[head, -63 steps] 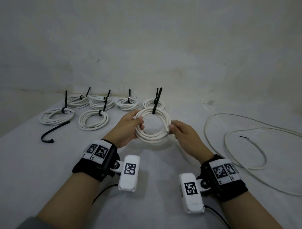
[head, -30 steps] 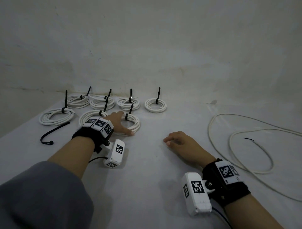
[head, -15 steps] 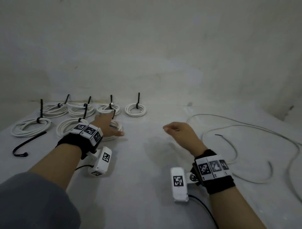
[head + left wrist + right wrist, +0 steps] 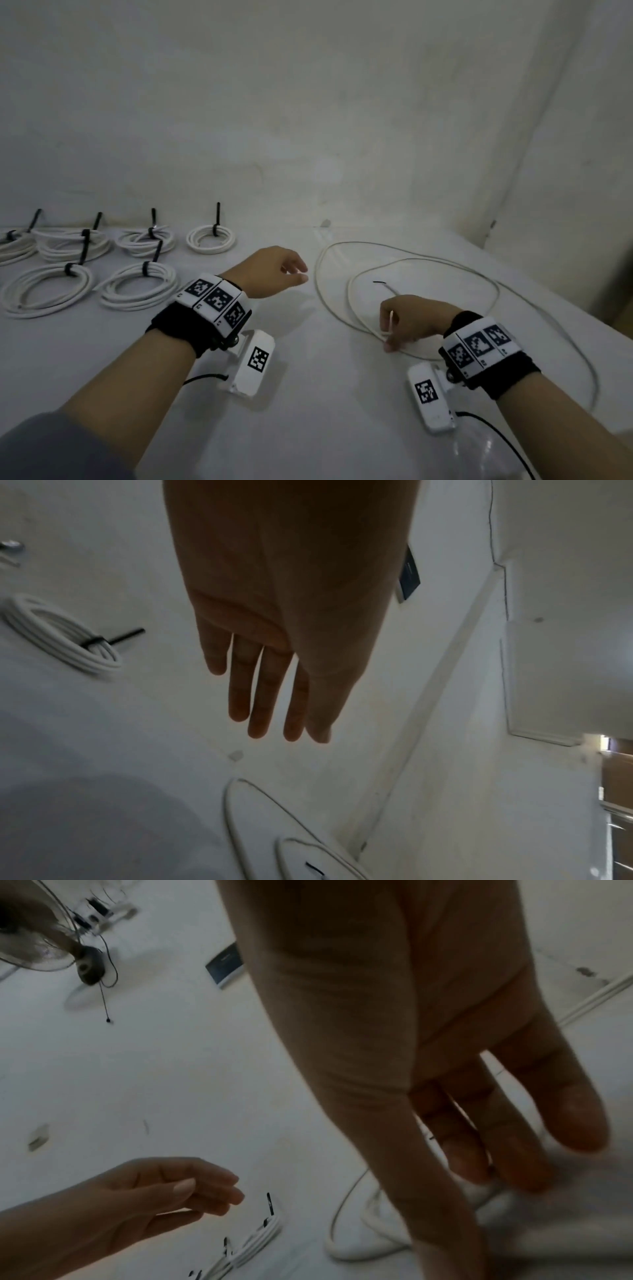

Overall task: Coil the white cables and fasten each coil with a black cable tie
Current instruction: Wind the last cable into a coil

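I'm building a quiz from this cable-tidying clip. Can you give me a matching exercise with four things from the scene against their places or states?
Things:
1. left hand
2. right hand
3. loose uncoiled white cable
4. smallest tied white cable coil

States:
A. fastened with a black tie, at the right end of the far row
B. sprawled in wide loops on the white table
C. raised, holding nothing
D. pinching a cable strand

Pairs: 1-C, 2-D, 3-B, 4-A

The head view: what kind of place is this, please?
Probably a plain indoor work table set against a bare wall, used for bundling cable: tied white coils lie at the left and a loose white cable at the right.
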Motion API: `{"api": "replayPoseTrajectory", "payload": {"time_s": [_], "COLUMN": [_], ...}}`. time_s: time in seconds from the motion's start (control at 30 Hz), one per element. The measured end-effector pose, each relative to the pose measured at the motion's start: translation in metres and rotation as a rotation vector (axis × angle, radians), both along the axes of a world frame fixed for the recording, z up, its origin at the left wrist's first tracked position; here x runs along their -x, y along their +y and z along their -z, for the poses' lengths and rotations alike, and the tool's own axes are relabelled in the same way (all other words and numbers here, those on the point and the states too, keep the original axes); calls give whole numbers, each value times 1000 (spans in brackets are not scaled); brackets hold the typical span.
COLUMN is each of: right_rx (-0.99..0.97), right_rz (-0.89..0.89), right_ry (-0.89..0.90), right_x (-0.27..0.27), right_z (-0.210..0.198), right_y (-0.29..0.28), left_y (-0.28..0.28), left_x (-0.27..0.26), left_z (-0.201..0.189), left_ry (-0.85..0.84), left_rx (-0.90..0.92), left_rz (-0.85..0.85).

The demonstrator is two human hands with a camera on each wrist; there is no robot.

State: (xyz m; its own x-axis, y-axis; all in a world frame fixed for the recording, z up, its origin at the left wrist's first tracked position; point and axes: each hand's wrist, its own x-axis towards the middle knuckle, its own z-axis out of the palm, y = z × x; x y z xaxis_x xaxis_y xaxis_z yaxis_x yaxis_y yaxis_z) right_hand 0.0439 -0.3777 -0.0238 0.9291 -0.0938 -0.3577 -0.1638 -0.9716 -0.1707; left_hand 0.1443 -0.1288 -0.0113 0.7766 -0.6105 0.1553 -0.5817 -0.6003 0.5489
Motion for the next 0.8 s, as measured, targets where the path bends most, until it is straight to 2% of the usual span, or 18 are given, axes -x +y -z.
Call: {"api": "replayPoseTrajectory", "payload": {"time_s": [0.13, 0.2, 0.3, 0.37, 0.43, 0.5, 0.6, 0.67, 0.73, 0.8], "right_rx": [-58, -101, -282, -386, -460, -491, -528, -385, -231, -331], "right_rz": [-79, -119, -148, -194, -236, -231, -179, -260, -331, -368], "right_ry": [-17, -101, -302, -375, -451, -622, -902, -928, -861, -798], "right_x": [8, 9, 9, 10, 9, 6, -6, -17, -29, -35], "right_z": [-4, -8, -18, -22, -22, -22, -31, -38, -45, -57], "right_y": [-1, 4, 20, 36, 51, 59, 61, 63, 68, 74], "left_y": [-19, -25, -34, -38, -39, -36, -23, -16, -7, 2], "left_x": [11, 18, 31, 37, 41, 41, 44, 45, 46, 46], "left_z": [4, 6, 5, 2, -4, -13, -26, -31, -35, -37], "left_ry": [93, 167, 414, 524, 537, 544, 485, 408, 343, 312], "left_rx": [-58, -63, 15, 135, 294, 436, 497, 482, 490, 532], "left_rz": [37, 57, 57, 27, -31, -70, -64, -32, -6, 12]}}
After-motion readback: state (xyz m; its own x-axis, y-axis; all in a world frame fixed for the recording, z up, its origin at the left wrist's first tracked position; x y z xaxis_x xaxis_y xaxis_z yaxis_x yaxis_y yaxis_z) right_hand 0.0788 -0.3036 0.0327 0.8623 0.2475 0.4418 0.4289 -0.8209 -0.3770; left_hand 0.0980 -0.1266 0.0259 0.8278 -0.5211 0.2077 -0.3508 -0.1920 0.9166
